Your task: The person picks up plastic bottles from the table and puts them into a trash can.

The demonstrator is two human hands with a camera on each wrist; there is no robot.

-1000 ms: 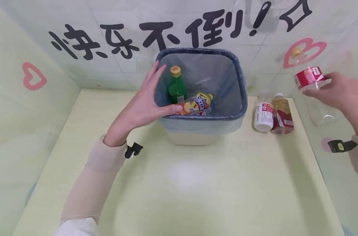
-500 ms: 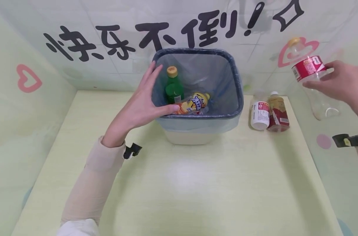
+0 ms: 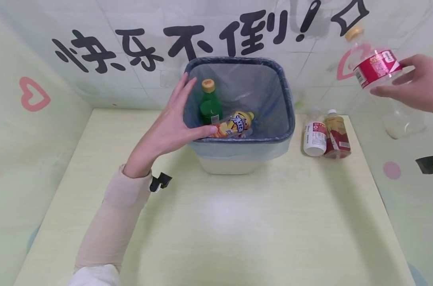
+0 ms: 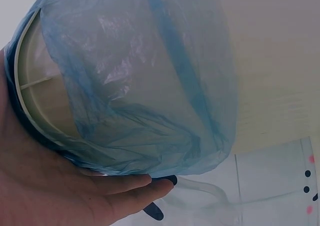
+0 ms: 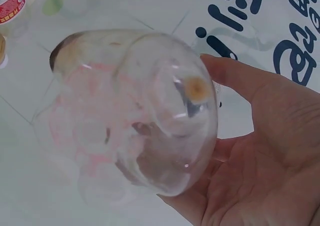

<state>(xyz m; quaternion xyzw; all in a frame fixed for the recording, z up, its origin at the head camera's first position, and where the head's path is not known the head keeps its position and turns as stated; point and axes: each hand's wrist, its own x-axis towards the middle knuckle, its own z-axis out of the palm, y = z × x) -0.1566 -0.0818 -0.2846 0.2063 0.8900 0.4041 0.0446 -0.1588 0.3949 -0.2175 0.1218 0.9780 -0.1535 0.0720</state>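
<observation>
While the right hand (image 3: 421, 85) clasps it round the middle, its grip clamped with the thumb on the near side and fingers behind, a clear bottle with a red label (image 3: 378, 68) hangs tilted in the upper right of the frame. Its orange-yellow cap (image 3: 354, 33) points up and left, the base down and right; the right wrist view looks onto that base.

Below and left of it, two bottles stand side by side on the surface (image 3: 230, 230): one with a white label (image 3: 314, 139), one reddish-brown (image 3: 338, 137).

At upper centre is a bin (image 3: 228, 169) lined with a bluish bag (image 3: 243, 151). Inside, a green bottle (image 3: 210, 104) leans at the left, beside a yellow-labelled bottle (image 3: 237, 123) lying near the front rim. The left hand (image 3: 168, 129) rests on the bin's near-left corner, thumb and fingers spread apart. Black lettering (image 3: 159, 47) crosses the wall behind.
</observation>
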